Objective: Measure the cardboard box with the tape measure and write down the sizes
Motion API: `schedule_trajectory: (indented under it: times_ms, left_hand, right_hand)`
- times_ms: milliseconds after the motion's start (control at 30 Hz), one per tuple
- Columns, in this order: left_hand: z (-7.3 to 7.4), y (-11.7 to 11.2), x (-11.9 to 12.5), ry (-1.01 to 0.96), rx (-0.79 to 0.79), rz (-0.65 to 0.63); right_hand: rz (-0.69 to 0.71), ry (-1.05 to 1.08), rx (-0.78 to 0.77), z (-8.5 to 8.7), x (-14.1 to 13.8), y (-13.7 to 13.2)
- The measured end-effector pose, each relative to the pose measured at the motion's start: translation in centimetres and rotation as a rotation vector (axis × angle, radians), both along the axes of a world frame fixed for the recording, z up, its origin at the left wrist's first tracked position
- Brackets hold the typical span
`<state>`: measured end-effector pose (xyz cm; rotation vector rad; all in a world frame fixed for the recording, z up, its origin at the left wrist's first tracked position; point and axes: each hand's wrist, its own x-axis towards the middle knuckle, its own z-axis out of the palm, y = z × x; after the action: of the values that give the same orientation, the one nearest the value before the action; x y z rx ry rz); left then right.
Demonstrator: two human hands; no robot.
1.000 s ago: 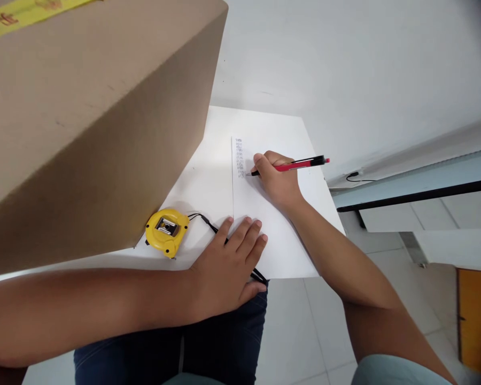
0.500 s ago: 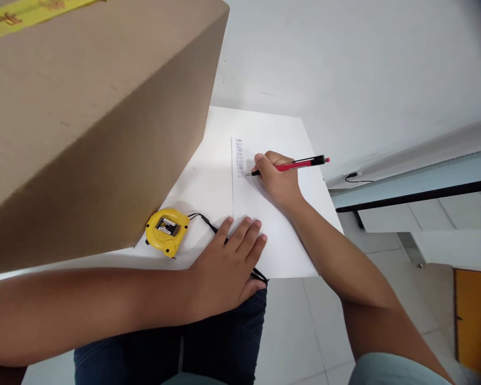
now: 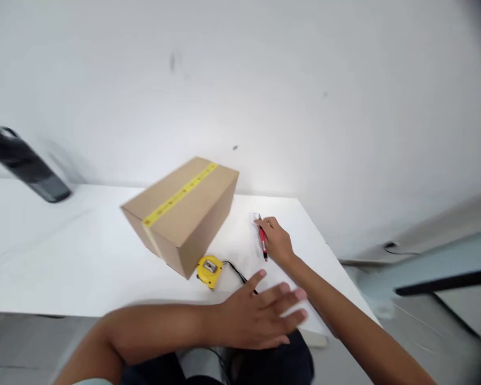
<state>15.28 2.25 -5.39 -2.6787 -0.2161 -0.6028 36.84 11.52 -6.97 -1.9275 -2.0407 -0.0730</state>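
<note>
My right hand [image 3: 279, 241] rests at the paper with its fingers closed over a red and black pen [image 3: 263, 245]. The pen's red end points toward me. Small written lines show faintly near its tip on the white paper [image 3: 246, 251]. My left hand [image 3: 260, 313] is open, fingers spread and slightly blurred, over the lower part of the paper near the table's front edge. A yellow tape measure [image 3: 209, 271] lies to its upper left. The black wrist strap [image 3: 236, 270] runs from the tape measure toward my left hand, which hides its end.
A closed cardboard box [image 3: 184, 214] with yellow tape stands on the white table [image 3: 84, 267], just behind the tape measure. A dark bottle-like object [image 3: 28, 166] stands farther left by the white wall [image 3: 264, 96]. The table's right edge is beside my right forearm.
My view has pulled back and up, so the whole box now shows. The pen has swung from pointing left to pointing away from me. My left hand has spread its fingers and shifted right.
</note>
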Motion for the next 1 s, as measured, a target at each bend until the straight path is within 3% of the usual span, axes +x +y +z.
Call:
schedule_trajectory:
  times_ms: [67, 167, 233, 300, 400, 500, 567, 633, 700, 833, 1000]
  left_hand:
    - [2.3, 0.3, -3.3, -0.188, 0.063, 0.218]
    - [6.6, 2.0, -10.0, -0.673, -0.077, 0.717]
    - [9.2, 3.9, -14.1, -0.900, -0.255, 0.872]
    - [10.8, 5.6, -16.8, -0.930, -0.418, 0.948]
    - [11.7, 6.3, -17.4, -0.862, -0.418, 0.893]
    - [12.4, 4.7, -15.1, -0.627, -0.275, 0.742]
    - [12.9, 3.8, -13.3, -0.423, -0.265, 0.780]
    - [13.1, 3.6, -12.1, -0.330, -0.350, 0.909]
    - [12.8, 4.0, -12.1, -0.367, -0.429, 0.976]
    - [11.8, 5.2, -14.6, -0.501, -0.465, 0.904]
    - [10.7, 4.8, -19.2, -0.483, -0.355, 0.729]
  right_hand:
    - [0.071, -0.079, -0.066, 0.5, -1.0, 0.6]
    - [0.155, -0.076, -0.095, 1.8, -2.6, 1.1]
    - [0.148, -0.038, -0.088, 2.8, -3.7, 0.6]
    - [0.115, 0.032, -0.065, 3.5, -5.3, -0.7]
    - [0.118, 0.224, -0.025, 4.1, -9.0, -3.7]
    - [0.200, 0.326, -0.141, 3.8, -13.2, -6.0]
    - [0.181, 0.322, -0.228, 3.2, -15.3, -6.7]
    - [0.135, 0.318, -0.231, 2.7, -16.3, -7.2]
    - [0.107, 0.336, -0.180, 2.5, -16.6, -7.7]
    - [0.049, 0.488, -0.094, 2.9, -15.9, -9.2]
    - [-0.048, 1.282, 0.111, 4.5, -13.4, -9.3]
